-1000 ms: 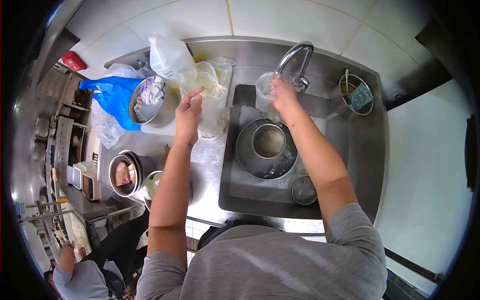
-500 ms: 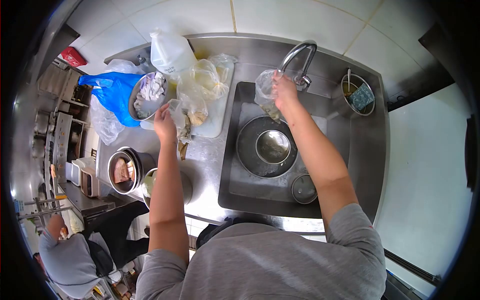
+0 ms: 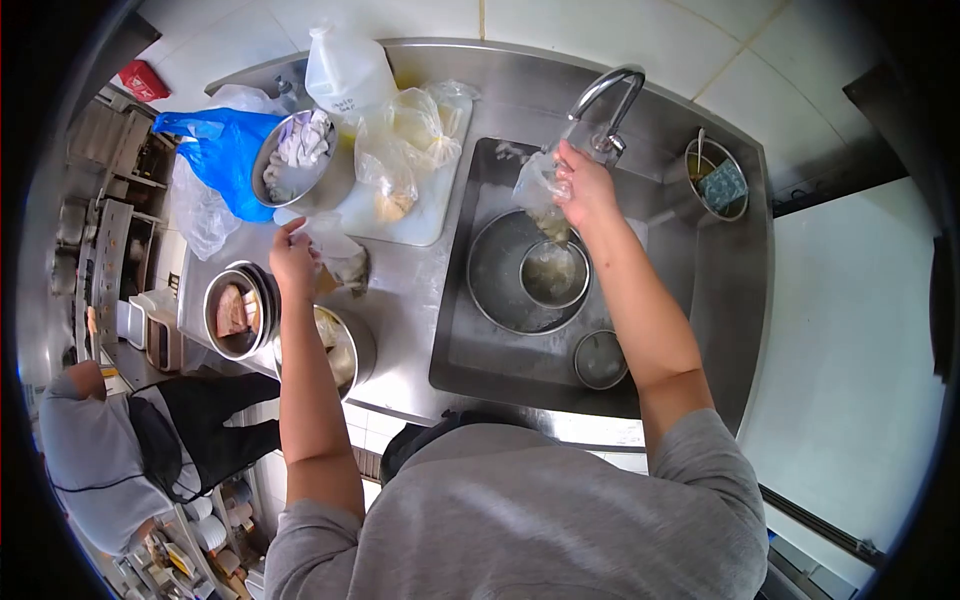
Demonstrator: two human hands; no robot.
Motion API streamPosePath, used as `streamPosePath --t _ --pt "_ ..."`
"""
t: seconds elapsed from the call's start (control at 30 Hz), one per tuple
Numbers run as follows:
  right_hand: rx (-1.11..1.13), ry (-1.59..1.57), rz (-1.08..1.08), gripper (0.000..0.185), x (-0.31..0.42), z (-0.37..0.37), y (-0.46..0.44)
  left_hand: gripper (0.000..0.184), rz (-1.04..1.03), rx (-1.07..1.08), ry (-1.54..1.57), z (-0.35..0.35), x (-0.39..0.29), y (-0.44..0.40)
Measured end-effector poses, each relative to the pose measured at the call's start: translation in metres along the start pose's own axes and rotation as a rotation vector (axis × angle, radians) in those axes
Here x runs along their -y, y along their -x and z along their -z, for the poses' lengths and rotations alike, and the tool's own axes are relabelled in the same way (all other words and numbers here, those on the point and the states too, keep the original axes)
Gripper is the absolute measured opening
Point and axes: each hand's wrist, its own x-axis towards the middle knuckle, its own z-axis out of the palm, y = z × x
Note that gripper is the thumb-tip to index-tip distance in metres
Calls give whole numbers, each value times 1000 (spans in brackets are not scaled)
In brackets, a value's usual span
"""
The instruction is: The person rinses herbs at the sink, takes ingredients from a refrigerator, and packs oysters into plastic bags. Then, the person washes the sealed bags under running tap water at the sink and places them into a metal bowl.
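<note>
My right hand (image 3: 588, 190) is closed on the top of a clear plastic bag (image 3: 540, 180) under the faucet (image 3: 612, 110). Pale greenish pieces show at the bag's lower end, above a small metal bowl (image 3: 553, 287) with similar pale matter in it. That bowl sits inside a wider metal bowl (image 3: 487, 290) in the sink (image 3: 450, 350). Over the counter at left, my left hand (image 3: 291, 262) grips the end of another clear plastic bag (image 3: 340, 250) with greyish contents. Just below it stand pots, one holding pale food (image 3: 338, 350).
A white cutting board (image 3: 420, 222) carries knotted clear bags (image 3: 385, 165). Behind are a plastic jug (image 3: 345, 75), a metal pot with cloth (image 3: 295, 160) and a blue bag (image 3: 225, 165). A container with a sponge (image 3: 722, 188) stands right. Another person (image 3: 130, 440) is at lower left.
My left hand has drawn its bag leftward and nearer to me, off the board's edge. The right-hand bag hangs lower over the small bowl, which now shows more pale matter.
</note>
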Motion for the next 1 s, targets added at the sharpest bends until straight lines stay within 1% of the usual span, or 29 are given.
streamPosePath --t 0.03,0.13,0.17,0.23,0.3,0.37,0.43,0.53,0.63,0.73,0.83,0.93,1.0 --pt "11 6 -6 18 -1 -2 9 28 64 85 -140 7 -3 2" --pt "66 12 -32 18 -7 -10 35 36 -312 -63 -972 8 -5 15" --pt "100 7 -45 18 -10 -12 42 40 -344 -134 -1030 7 -7 21" --pt "145 -12 -64 18 -18 -20 59 50 -405 -281 -1146 -7 -48 58" --pt "169 -38 -78 18 -29 -31 76 57 -639 -94 -754 -23 -43 58" --pt "233 -11 -129 16 -41 -37 86 55 -184 355 -258 -54 -78 96" --pt "260 9 -143 16 -54 -44 89 43 24 576 -18 -83 -62 105" --pt "279 79 -176 16 -68 -46 91 28 10 720 74 -96 -66 108" --pt "243 128 -163 17 -79 -36 92 17 -41 690 144 -97 -54 102" --pt "124 237 -94 12 -85 -30 95 7 -93 608 144 -93 -54 104" --pt "33 349 27 12 -86 -35 99 8 -204 541 107 -83 -61 107" --pt "-18 716 354 12 -72 -46 113 8 -481 433 -15 -77 -57 96" --pt "-29 987 463 12 -57 -59 130 8 -587 398 -58 -67 -61 92"
